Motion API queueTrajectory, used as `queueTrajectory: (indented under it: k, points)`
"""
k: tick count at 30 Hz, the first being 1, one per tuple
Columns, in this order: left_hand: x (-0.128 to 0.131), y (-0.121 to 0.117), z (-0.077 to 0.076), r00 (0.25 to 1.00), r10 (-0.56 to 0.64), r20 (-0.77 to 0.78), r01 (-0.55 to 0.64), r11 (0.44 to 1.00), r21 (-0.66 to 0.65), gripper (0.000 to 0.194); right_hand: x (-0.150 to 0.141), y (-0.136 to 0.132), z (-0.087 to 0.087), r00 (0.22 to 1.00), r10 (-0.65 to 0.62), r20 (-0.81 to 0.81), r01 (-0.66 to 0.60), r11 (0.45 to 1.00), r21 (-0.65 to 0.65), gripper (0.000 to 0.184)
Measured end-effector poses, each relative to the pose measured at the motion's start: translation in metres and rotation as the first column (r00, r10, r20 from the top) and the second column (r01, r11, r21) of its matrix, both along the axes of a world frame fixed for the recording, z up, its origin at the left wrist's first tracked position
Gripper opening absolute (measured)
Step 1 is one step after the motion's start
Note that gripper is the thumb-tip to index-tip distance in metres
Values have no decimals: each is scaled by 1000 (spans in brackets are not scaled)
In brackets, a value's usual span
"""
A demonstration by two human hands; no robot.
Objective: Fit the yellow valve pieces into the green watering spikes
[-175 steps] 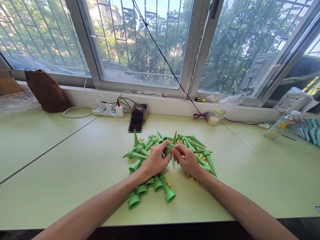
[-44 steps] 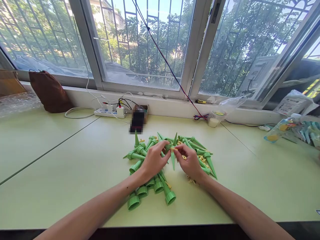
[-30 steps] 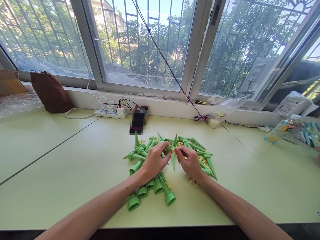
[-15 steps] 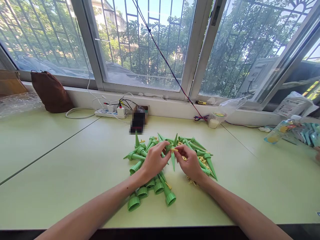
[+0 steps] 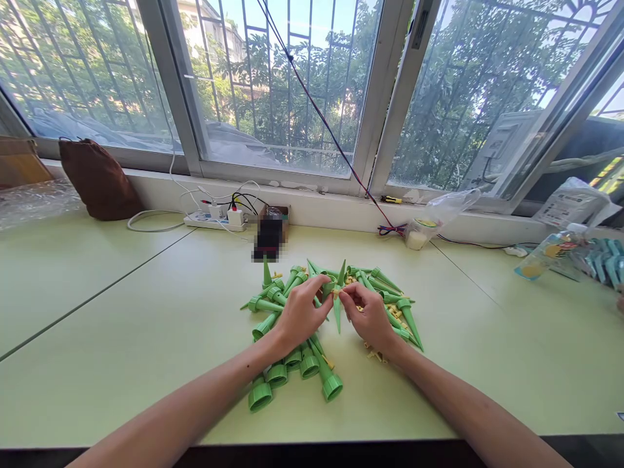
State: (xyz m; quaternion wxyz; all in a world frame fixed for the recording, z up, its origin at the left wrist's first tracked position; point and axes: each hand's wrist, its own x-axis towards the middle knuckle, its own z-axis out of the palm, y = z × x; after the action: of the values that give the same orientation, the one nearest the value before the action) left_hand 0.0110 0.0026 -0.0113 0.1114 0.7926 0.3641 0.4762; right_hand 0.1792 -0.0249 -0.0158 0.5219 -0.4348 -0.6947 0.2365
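Note:
A heap of green plastic spikes [image 5: 390, 299] mixed with small yellow pieces [image 5: 374, 353] lies on the pale green table [image 5: 146, 325]. My left hand [image 5: 299, 315] is closed around one green spike [image 5: 337, 312], held above the heap with its tip pointing down toward me. My right hand [image 5: 373, 318] pinches a small yellow piece [image 5: 336, 294] against the top of that spike. A row of finished spikes with round caps [image 5: 292, 374] lies just in front of my left wrist.
A brown pouch [image 5: 97, 179] and a white power strip with cables [image 5: 214, 218] sit by the window sill. A blurred dark object [image 5: 268, 239] stands behind the heap. Plastic bags [image 5: 439, 214] and blue packets [image 5: 607, 263] lie at the right.
My hands stay over the heap with the same spike. The right hand's yellow piece showed slightly apart from the spike half a second ago and now sits against its top.

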Motion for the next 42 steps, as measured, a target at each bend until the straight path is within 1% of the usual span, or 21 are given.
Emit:
queueTrajectory:
  k: [3, 9, 15, 17, 21, 24, 30, 35, 42]
  points:
    - [0, 0, 0, 1000, 3, -5, -3, 1000, -7, 14, 1, 0, 0, 1000, -3, 14, 3, 1000, -1, 31]
    - [2, -2, 0, 1000, -18, -18, 18, 1000, -5, 14, 2, 2, -3, 996, -41, 80, 42, 999, -16, 47]
    - [2, -2, 1, 1000, -23, -18, 23, 1000, -9, 14, 2, 0, 0, 994, -50, 101, 50, 999, 5, 50]
    - [2, -2, 1, 1000, -24, -14, 24, 1000, -14, 14, 2, -1, 1, 995, -53, 90, 52, 999, 16, 48]
    - [1, -1, 1, 999, -30, -17, 29, 999, -21, 14, 1, 0, 1, 999, -44, 1, 44, 999, 6, 31]
    - [1, -2, 0, 999, -28, -22, 27, 999, -30, 13, 0, 0, 0, 998, -25, -50, 25, 1000, -8, 25]
    - [1, 0, -1, 1000, -10, -21, 10, 1000, -26, 14, 0, -2, -1, 1000, 18, -23, -17, 999, 46, 17]
    - [0, 1, -2, 1000, -9, -19, 8, 1000, -24, 16, 0, -1, -2, 1000, 26, -17, -25, 999, 28, 19]
    - [1, 0, 0, 1000, -9, -28, 8, 999, -41, 15, 1, 0, 1, 999, 31, 8, -31, 999, -15, 30]
